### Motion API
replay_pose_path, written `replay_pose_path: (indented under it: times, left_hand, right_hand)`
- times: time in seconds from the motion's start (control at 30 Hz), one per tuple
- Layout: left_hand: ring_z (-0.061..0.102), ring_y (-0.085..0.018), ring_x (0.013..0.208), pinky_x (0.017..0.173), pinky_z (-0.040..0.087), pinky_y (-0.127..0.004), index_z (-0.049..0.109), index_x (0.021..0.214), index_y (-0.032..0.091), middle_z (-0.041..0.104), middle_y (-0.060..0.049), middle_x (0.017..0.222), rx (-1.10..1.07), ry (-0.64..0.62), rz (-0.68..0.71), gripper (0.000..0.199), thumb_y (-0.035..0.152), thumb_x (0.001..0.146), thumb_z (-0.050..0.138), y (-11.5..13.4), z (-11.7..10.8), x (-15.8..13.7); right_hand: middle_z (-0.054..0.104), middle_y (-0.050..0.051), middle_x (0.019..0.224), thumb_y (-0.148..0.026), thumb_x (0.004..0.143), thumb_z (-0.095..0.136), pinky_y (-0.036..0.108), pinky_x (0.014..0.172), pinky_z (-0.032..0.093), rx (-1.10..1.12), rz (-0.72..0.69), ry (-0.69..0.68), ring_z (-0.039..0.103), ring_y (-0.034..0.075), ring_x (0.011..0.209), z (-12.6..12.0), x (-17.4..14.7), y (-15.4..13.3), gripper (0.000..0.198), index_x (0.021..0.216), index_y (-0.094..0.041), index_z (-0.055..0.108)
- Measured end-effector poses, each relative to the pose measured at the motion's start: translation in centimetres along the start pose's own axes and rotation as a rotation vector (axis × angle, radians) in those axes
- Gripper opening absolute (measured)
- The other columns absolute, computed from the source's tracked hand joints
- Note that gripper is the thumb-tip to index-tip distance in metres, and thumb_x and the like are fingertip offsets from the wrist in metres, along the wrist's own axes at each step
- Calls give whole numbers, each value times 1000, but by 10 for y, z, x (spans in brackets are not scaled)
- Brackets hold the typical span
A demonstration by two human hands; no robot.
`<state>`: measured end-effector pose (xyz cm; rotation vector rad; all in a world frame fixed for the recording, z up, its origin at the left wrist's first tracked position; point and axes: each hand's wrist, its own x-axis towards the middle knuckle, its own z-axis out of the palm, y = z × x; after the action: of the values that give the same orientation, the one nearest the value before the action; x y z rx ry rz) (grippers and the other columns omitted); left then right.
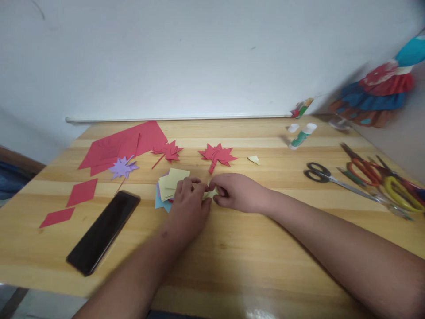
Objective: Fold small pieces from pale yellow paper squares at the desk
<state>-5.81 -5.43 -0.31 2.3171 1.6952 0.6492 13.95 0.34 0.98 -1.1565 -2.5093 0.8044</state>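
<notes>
Near the middle of the table, my left hand (191,201) and my right hand (237,190) meet, fingertips almost touching. Between them shows a small pale yellow piece of paper (210,193), mostly covered by the fingers. My right thumb and forefinger are pinched at its edge, and my left fingers are curled onto its other side. Just behind my left hand lies a pile of yellow paper sheets (174,179), with a blue paper shape (160,200) poking out underneath. Beyond the hands rests a red paper leaf (217,154), and to the right a small folded yellow paper (254,159).
Left are a phone (104,232), red paper sheets (126,141), red cut pieces (82,192), a purple paper leaf (123,168) and another red leaf (171,151). Right are a glue stick (302,136), its cap (293,128), black-handled scissors (318,173) and several other tools (365,170).
</notes>
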Motion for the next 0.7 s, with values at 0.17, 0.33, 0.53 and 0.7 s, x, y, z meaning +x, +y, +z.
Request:
replay_pose_path:
  times: [0.17,0.33,0.53,0.7]
  left_hand:
    - [52,-28,113,101,52,-50,73,103,22,49,-12,127,35,59,86,18,12,93,61,-1,0,-3]
    - [49,-34,118,103,51,-56,79,94,21,51,-15,126,107,65,127,18,18,95,62,-1,-1,-3]
    - [50,-34,119,102,53,-55,81,87,22,56,-15,130,182,49,150,20,17,94,63,2,-7,-6]
    - [51,-36,121,99,54,-56,81,97,22,59,-17,134,282,-15,178,21,12,91,63,8,-12,-15]
  right_hand:
    - [64,-3,76,-22,85,71,26,61,34,7,42,3,57,15,69,-1,-2,-1,29,114,-20,67]
    - [65,-3,77,-22,87,71,26,62,35,-14,13,-4,57,16,69,-1,-2,1,27,113,-20,67]
    - [67,1,86,-18,90,69,25,66,37,-60,-207,-43,58,15,74,-6,-3,7,12,101,-20,73]
    - [67,4,85,-23,98,61,28,63,33,-304,-343,-45,58,16,73,-11,-7,4,19,93,-21,79]
